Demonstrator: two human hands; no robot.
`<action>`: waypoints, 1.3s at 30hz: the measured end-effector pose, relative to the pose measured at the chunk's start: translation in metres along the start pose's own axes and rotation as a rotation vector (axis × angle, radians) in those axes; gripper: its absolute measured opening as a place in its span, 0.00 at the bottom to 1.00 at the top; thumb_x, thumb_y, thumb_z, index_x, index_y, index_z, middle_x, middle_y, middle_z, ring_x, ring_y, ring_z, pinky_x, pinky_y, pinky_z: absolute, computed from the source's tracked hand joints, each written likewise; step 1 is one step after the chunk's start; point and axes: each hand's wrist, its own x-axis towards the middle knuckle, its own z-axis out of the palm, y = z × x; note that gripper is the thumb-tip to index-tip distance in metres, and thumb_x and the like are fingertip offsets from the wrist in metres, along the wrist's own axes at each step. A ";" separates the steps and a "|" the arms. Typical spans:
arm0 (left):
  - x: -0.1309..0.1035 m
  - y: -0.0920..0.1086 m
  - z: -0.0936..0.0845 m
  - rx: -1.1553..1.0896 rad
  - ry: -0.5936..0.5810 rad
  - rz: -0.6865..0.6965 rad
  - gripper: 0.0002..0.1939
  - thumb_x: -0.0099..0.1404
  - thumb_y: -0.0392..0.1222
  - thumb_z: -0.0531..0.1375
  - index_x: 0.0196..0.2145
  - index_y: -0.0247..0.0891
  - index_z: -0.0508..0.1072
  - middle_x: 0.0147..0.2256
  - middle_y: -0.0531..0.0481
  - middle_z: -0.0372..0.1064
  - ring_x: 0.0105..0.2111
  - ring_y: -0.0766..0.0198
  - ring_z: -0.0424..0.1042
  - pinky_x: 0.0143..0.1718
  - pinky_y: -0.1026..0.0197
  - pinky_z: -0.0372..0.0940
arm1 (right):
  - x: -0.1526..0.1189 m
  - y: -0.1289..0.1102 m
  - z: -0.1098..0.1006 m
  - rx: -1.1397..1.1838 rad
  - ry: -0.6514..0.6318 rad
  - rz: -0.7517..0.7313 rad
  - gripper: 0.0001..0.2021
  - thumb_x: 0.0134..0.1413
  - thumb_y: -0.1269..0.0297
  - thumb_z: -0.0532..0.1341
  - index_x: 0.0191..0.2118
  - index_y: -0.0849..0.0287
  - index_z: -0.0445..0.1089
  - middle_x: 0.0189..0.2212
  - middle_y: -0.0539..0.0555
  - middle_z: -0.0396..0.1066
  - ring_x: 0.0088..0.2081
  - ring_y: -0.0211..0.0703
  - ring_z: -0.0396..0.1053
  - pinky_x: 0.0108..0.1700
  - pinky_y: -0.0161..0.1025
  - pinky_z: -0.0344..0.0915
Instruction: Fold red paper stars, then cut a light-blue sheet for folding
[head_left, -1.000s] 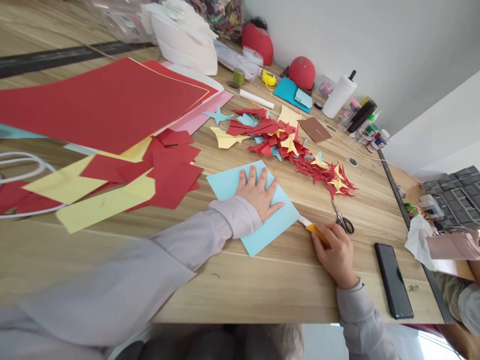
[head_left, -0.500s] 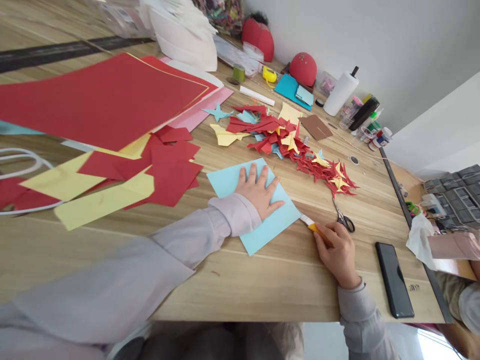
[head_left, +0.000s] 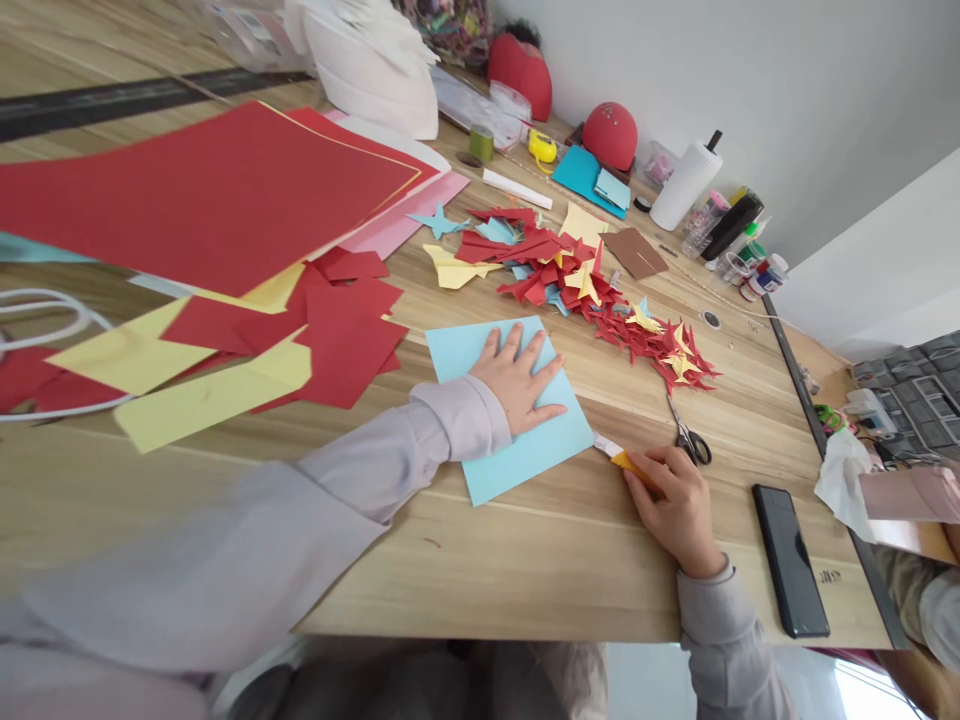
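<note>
My left hand (head_left: 517, 378) lies flat with fingers spread on a light blue paper sheet (head_left: 517, 462) on the wooden table. In my right hand (head_left: 679, 505) is a yellow craft knife (head_left: 628, 464), held between thumb and fingers, its blade pointing left at the paper's right corner. Black scissors (head_left: 693, 443) rest just beyond the right hand. Behind the sheet runs a pile of folded red, yellow and blue paper pieces (head_left: 547, 262).
Large red sheets (head_left: 217, 200) and cut red and yellow scraps (head_left: 217, 405) cover the left side. A black phone (head_left: 790, 560) lies at the right near the front edge. Jars, a white roll (head_left: 685, 187) and red domes (head_left: 610, 136) stand along the wall.
The blue sheet has turned slightly clockwise under my left hand, its near corner shifting left. My right hand has moved very little with the knife.
</note>
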 end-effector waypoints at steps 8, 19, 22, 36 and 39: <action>0.001 -0.003 0.002 0.014 0.001 0.038 0.38 0.63 0.63 0.48 0.64 0.40 0.53 0.66 0.35 0.39 0.64 0.31 0.36 0.59 0.35 0.31 | 0.000 -0.001 0.000 -0.001 0.000 -0.013 0.10 0.55 0.67 0.59 0.43 0.56 0.74 0.33 0.57 0.70 0.34 0.43 0.67 0.35 0.41 0.67; 0.001 -0.004 0.002 0.048 -0.012 0.064 0.38 0.63 0.63 0.48 0.64 0.41 0.53 0.66 0.35 0.39 0.64 0.31 0.36 0.59 0.35 0.31 | 0.000 -0.001 0.000 0.005 -0.001 -0.020 0.10 0.55 0.67 0.59 0.42 0.56 0.74 0.33 0.57 0.69 0.34 0.43 0.67 0.35 0.41 0.67; 0.001 -0.004 0.001 0.043 -0.004 0.065 0.37 0.63 0.63 0.48 0.64 0.41 0.53 0.66 0.35 0.39 0.64 0.31 0.36 0.59 0.35 0.31 | 0.000 -0.002 0.000 0.015 -0.003 -0.003 0.10 0.55 0.67 0.60 0.42 0.57 0.75 0.33 0.57 0.69 0.34 0.43 0.67 0.35 0.40 0.66; 0.001 -0.004 0.001 0.075 -0.003 0.078 0.38 0.63 0.64 0.47 0.64 0.40 0.52 0.65 0.32 0.40 0.63 0.29 0.37 0.58 0.34 0.33 | -0.001 -0.005 -0.001 -0.036 0.000 0.008 0.10 0.56 0.66 0.58 0.41 0.58 0.75 0.30 0.56 0.68 0.32 0.41 0.65 0.32 0.38 0.65; 0.001 -0.005 0.002 0.076 0.008 0.089 0.38 0.63 0.63 0.47 0.64 0.39 0.53 0.65 0.31 0.41 0.63 0.29 0.38 0.57 0.33 0.33 | -0.002 -0.005 -0.001 -0.021 0.000 0.014 0.10 0.56 0.66 0.58 0.41 0.58 0.75 0.30 0.56 0.67 0.32 0.41 0.66 0.33 0.38 0.65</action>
